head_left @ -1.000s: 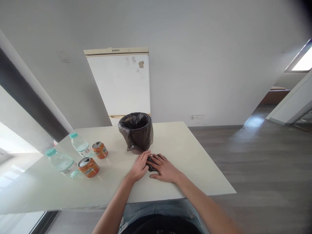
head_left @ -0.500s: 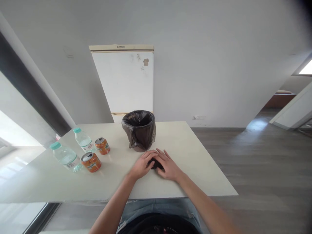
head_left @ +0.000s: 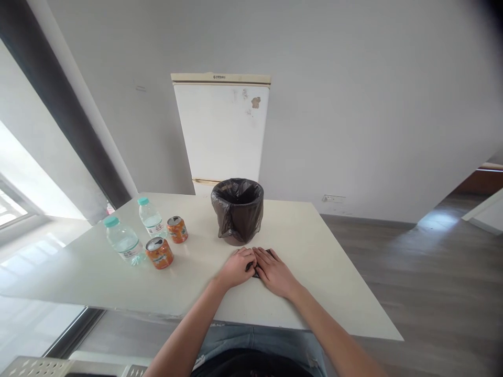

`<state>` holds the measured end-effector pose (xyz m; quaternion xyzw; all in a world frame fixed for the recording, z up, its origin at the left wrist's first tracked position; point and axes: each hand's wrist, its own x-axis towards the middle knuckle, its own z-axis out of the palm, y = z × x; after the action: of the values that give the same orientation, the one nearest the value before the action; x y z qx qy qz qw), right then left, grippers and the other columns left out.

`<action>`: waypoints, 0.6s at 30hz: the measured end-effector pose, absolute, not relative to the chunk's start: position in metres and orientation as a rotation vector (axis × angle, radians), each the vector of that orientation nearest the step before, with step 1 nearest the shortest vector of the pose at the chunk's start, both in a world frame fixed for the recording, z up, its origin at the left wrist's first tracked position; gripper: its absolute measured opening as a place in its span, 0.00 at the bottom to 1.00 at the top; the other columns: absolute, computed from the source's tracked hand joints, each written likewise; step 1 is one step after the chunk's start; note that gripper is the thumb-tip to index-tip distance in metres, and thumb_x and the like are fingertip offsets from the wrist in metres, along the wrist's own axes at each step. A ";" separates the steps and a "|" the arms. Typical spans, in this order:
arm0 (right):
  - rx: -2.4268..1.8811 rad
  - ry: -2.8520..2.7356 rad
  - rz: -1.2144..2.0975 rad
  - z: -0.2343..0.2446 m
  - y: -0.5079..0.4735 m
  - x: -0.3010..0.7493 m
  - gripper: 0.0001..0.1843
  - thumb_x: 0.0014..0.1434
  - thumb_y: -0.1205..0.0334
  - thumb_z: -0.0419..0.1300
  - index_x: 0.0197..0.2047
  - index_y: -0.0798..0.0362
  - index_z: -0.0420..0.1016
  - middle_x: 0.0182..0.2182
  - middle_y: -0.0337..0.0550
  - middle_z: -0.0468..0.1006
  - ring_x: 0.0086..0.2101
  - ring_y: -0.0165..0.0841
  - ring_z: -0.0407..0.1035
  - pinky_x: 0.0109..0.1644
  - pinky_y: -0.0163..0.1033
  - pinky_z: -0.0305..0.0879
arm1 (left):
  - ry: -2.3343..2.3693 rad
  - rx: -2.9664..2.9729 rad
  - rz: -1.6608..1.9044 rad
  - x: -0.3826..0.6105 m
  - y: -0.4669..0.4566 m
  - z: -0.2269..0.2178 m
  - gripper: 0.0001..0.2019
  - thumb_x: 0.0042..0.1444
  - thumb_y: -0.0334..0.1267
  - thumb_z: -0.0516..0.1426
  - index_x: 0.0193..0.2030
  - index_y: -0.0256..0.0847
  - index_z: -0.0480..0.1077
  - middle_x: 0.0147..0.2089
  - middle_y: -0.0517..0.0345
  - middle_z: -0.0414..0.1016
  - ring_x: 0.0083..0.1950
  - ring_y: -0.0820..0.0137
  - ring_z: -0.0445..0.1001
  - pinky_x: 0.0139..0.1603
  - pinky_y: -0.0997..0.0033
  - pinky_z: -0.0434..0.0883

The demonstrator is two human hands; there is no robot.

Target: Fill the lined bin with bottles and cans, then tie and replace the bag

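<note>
On the table in front of me lies a small dark bundle that looks like a folded black plastic bag (head_left: 257,273), mostly covered by my hands. My left hand (head_left: 236,268) has its fingers curled in on the left side of the bag, gripping it. Over the bag's right part my right hand (head_left: 277,275) lies flat, fingers stretched out, pressing on it. The fingertips of both hands meet at the middle. Just beyond them stands a bin (head_left: 240,220) lined with a dark, see-through bag folded over its rim.
To the left on the white table (head_left: 314,256) stand two orange cans (head_left: 159,254) and two clear bottles (head_left: 123,241) with teal caps. A white fridge (head_left: 222,131) is behind the table. A perforated pale plastic object (head_left: 35,366) shows at the lower left.
My view has turned slightly left, so things appear further right. My hands, arched over the dark bundle before, are now lower and flatter; the right one has spread out on it.
</note>
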<state>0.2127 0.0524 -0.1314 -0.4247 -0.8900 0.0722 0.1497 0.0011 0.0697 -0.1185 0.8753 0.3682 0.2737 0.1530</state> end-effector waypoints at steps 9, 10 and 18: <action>-1.217 -2.530 0.199 -0.136 0.053 0.212 0.30 0.76 0.57 0.45 0.77 0.52 0.56 0.75 0.48 0.58 0.73 0.41 0.53 0.77 0.58 0.47 | 1.161 2.499 0.841 -0.003 0.062 -0.108 0.09 0.56 0.27 0.57 0.41 0.44 0.70 0.47 0.53 0.74 0.55 0.58 0.69 0.58 0.55 0.66; -1.217 -2.527 0.202 -0.135 0.053 0.213 0.30 0.76 0.57 0.45 0.77 0.52 0.56 0.75 0.48 0.58 0.73 0.40 0.53 0.77 0.58 0.47 | 1.176 2.499 0.845 -0.004 0.060 -0.107 0.10 0.57 0.27 0.57 0.43 0.45 0.70 0.48 0.53 0.74 0.55 0.58 0.69 0.58 0.55 0.66; -1.196 -2.518 0.205 -0.133 0.051 0.213 0.31 0.75 0.59 0.47 0.78 0.50 0.53 0.74 0.49 0.59 0.72 0.42 0.55 0.76 0.60 0.49 | 1.145 2.584 0.677 -0.001 0.062 -0.111 0.07 0.56 0.28 0.57 0.38 0.44 0.69 0.44 0.54 0.73 0.51 0.59 0.71 0.54 0.55 0.65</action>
<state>0.2134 0.0515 -0.1326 -0.4216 -0.8873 0.0721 0.1723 -0.0014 0.0617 -0.1114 0.8830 0.3913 0.2314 0.1171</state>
